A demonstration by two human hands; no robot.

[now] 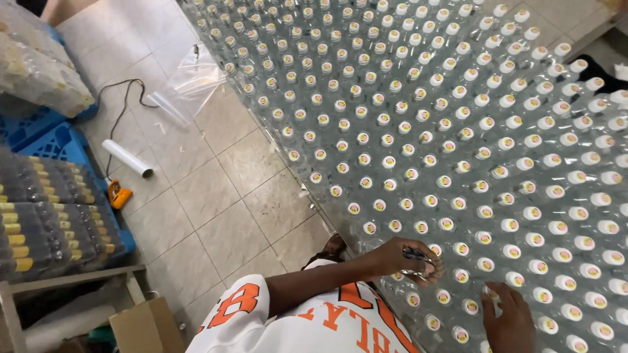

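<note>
Nearest, the right hand (509, 320) rests open-fingered on a capped clear bottle (492, 294) in the near rows, the left hand (412, 260) clasps a small dark object atop neighbouring bottles, and far left lie wrapped yellow-capped bottle packs (46, 225) on blue pallets (39, 134).

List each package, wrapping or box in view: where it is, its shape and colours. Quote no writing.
Clear capped bottles: right, massed upright.
Shrink-wrapped dark bottles: left, yellow caps, on blue pallet.
Cardboard box: bottom left, brown.
Film roll: floor, white tube.
Plastic bag: floor, clear.
</note>
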